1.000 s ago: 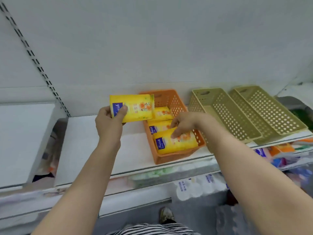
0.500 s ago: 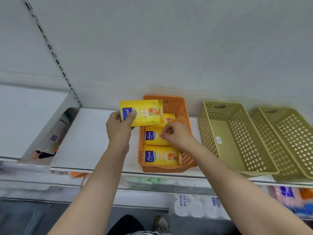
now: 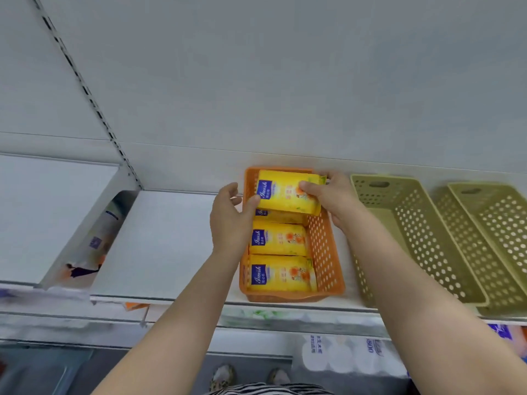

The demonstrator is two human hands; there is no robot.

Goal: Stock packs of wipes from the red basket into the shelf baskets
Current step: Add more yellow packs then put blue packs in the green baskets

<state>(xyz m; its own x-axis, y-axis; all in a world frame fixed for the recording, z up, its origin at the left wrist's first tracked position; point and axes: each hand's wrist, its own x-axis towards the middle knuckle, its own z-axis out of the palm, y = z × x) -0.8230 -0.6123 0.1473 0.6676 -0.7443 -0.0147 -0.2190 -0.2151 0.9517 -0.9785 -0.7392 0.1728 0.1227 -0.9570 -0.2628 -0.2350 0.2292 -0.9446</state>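
So it's a white flat shelf board. Sitting right on it: an orange perforated plastic basket around the middle, running from back edge to front edge, then two olive-green perforated plastic baskets side by side toward the right end.

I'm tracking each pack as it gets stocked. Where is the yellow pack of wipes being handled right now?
Head view, centre: the held pack sits over the back end of the orange basket, between the left hand and right hand.
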